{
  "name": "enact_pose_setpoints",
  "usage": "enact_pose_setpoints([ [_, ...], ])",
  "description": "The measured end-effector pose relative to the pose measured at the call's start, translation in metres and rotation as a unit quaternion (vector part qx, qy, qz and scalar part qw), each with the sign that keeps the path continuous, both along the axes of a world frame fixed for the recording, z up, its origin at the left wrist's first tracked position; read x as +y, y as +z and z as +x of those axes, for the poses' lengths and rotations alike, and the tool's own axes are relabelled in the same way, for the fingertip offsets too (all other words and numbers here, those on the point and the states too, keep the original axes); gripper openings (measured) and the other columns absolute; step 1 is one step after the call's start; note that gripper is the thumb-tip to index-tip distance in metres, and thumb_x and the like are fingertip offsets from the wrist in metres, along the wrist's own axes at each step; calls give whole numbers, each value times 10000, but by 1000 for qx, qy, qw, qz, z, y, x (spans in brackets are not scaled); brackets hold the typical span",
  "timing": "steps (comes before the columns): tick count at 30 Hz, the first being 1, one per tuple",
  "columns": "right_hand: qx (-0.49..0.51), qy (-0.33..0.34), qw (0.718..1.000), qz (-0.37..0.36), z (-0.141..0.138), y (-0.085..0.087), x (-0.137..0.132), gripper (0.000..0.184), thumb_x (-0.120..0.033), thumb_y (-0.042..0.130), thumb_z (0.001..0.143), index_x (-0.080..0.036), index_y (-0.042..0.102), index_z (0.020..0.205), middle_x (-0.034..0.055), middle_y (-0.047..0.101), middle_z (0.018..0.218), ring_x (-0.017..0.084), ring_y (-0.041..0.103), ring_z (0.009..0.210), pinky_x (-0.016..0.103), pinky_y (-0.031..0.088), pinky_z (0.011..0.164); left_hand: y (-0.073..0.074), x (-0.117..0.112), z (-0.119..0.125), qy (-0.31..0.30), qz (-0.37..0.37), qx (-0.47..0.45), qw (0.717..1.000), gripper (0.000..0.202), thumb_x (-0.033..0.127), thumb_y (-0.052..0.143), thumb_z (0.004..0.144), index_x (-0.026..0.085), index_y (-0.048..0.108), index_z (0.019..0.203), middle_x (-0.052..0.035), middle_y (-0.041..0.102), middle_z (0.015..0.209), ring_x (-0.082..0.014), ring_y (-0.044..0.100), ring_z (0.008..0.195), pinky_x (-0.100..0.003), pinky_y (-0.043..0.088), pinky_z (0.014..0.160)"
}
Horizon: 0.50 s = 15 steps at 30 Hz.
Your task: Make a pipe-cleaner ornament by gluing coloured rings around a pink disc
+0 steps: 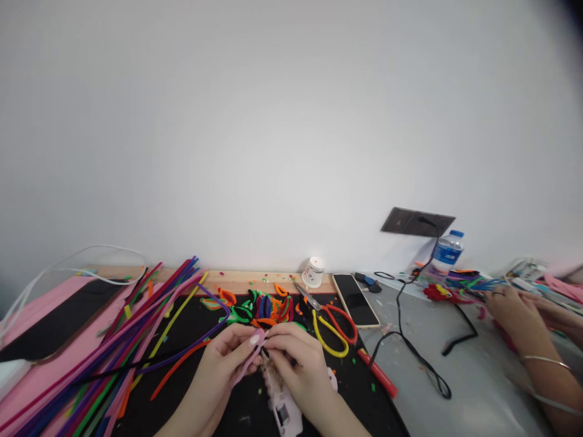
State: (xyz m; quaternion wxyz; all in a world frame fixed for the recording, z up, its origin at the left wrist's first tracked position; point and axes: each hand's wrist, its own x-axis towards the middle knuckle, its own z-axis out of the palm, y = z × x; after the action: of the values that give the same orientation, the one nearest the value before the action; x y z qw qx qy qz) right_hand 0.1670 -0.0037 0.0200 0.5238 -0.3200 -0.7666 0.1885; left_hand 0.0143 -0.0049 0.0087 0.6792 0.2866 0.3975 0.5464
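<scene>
My left hand (228, 358) pinches a looped pink pipe cleaner (253, 353) between thumb and fingers, low in the middle of the head view. Right beside it, my right hand (296, 358) has its fingertips closed at the loop's right edge. A small dark tip shows between the two hands; I cannot tell what it belongs to. Below the fingers lies a pale, partly see-through device (286, 413), its kind unclear and its right side covered by my right hand. Just beyond the hands sit several small bent pipe cleaner pieces (268, 308) in green, orange and purple.
Long coloured pipe cleaners (136, 346) spread at left over pink sheets. Scissors (334, 328), a paper cup (313, 272), a phone (355, 300) and a red stick (378, 373) lie ahead and right. A black cable (401, 315) crosses the grey table. Another person's hands (514, 315) work at far right.
</scene>
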Motion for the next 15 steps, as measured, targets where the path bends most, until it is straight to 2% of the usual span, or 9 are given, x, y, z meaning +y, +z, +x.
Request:
enact_pose_setpoints([
  [8,-4,11,1000,-18,0,2,-1,213,-42,565,828,-181,709,900,89,700,908,183,671,839,271,541,776,-1,0,0,-4,9,-12,1000,181,283,837,612,167,725,693,34,632,561,-83,540,509,-185,435,512],
  [11,0,-11,999,-32,-1,2,-2,223,-19,565,785,-187,684,872,59,687,857,162,638,714,251,527,671,-3,0,-1,-9,-1,-31,999,175,274,834,624,173,726,717,18,681,650,-101,599,565,-203,480,557],
  [15,4,-65,994,-91,-2,-3,-2,253,-10,590,704,-183,652,877,9,647,738,119,511,526,226,451,525,-5,2,-2,-2,9,-27,1000,188,270,831,633,167,723,747,6,703,696,-111,625,607,-215,509,600],
])
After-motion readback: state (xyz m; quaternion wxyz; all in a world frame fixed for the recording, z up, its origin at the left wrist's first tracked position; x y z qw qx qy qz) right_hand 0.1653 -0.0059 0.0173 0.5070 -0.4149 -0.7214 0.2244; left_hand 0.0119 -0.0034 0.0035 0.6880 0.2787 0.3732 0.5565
